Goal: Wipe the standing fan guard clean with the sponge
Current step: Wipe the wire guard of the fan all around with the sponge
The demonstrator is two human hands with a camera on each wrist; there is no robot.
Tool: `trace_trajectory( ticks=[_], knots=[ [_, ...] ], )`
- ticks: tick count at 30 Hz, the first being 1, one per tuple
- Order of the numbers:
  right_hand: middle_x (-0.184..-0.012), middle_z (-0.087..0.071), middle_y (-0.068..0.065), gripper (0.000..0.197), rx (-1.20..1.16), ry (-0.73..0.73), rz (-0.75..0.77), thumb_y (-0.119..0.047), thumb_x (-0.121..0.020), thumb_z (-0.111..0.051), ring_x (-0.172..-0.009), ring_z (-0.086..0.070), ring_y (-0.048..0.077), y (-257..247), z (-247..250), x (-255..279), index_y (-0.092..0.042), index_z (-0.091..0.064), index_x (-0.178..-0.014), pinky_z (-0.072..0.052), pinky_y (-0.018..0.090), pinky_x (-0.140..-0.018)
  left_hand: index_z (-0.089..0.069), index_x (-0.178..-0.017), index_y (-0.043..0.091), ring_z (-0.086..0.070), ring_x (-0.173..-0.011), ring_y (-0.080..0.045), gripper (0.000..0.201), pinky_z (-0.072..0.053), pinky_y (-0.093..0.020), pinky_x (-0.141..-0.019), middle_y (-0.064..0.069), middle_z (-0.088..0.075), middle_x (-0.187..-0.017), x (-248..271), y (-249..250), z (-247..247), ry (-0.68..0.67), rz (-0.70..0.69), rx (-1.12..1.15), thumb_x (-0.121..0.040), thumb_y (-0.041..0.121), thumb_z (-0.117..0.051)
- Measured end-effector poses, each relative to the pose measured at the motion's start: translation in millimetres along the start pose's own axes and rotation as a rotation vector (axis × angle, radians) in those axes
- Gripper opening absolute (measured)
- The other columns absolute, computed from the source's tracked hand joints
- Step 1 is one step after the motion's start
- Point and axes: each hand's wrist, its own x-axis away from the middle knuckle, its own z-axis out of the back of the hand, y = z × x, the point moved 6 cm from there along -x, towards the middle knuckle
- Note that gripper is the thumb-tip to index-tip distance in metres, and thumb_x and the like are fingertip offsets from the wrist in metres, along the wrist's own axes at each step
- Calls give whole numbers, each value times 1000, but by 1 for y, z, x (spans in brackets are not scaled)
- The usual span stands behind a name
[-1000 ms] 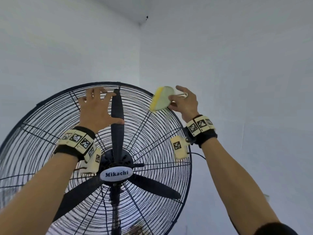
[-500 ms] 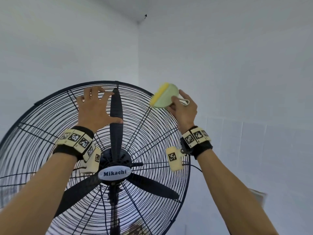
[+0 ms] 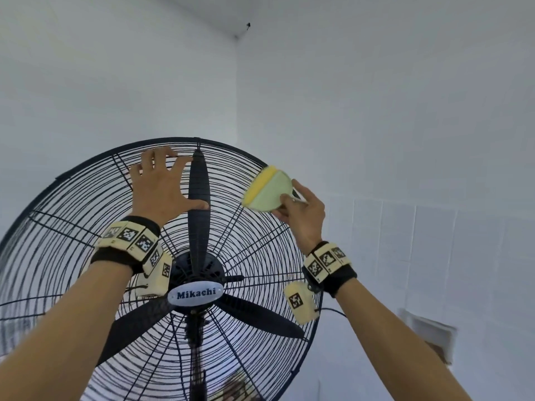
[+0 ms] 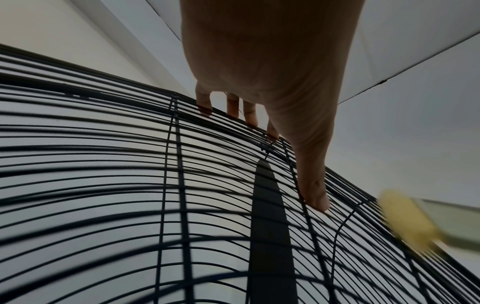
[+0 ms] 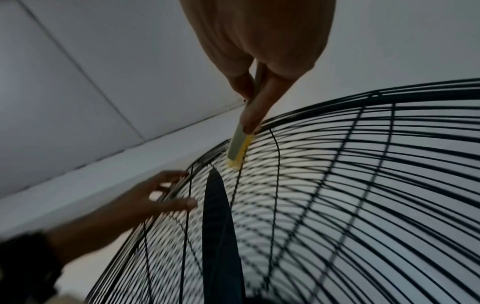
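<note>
A big black standing fan fills the lower left of the head view, its round wire guard facing me, dark blades and a "Mikachi" badge behind it. My left hand lies spread against the upper guard, fingertips and thumb touching the wires. My right hand pinches a yellow and pale green sponge by its green back. The sponge's yellow edge touches the guard near its upper right rim.
White walls meet in a corner behind the fan, with tiles lower right. A white wall box sits at the right. The fan's pole runs down below the hub. A thin cable hangs by the right wrist.
My right hand has carried the sponge down and inward along the upper right of the guard. The left hand has stayed on the wires.
</note>
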Motion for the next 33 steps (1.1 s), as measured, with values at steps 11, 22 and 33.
trace_trajectory(
  ticks=[11,22,33],
  knots=[
    [-102,-76,22,49,265,-142,47,-6,-94,-71,-73,-77,27,-12,-5,20,-13,-59,-142,-65,41,-74,-50,-143,29,-28,-138,-36,110,-31,-61,-109,-8,-39,-142,3,3,2,-6,-1,7,-50,79,-85],
    [-85,-78,17,47,307,-87,58,-8,-93,-73,-68,-75,29,-2,-6,35,-12,-62,-139,-65,41,-70,-46,-145,30,-26,-140,-35,110,-29,-60,-111,-8,-36,-145,3,-3,2,-41,9,-4,-54,80,-81],
    [-82,-78,14,51,259,-89,83,-11,-96,-72,-61,-71,25,14,-12,54,-14,-58,-144,-63,39,-65,-46,-144,32,-26,-140,-34,109,-29,-58,-112,-7,-36,-144,2,-5,-1,-30,7,8,-53,80,-82]
  ],
)
